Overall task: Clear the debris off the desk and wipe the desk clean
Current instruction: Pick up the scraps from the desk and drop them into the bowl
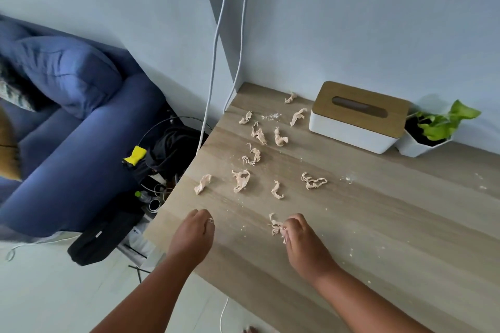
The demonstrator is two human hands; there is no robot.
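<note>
Debris (275, 225) pinched in right hand (301, 238), fingers curled

Pale peach scraps (240, 180) on a wood-grain desk (378, 224); navy sofa (81, 143), perhaps striped cushion (13, 94).

Matt wood-grain desk (378, 224), crumpled papery scraps (240, 180), wooden-lidded smooth white tissue box (357, 119).

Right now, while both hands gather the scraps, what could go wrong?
1. The twisted scrap lies near the desk edge; a sweep could knock it onto the clutter below.
2. The right hand pinches a stringy scrap with strands hanging loose; bits may drop back.
3. Fine crumbs lie scattered around; picking by hand will likely miss them, and the left hand could spread them.
</note>
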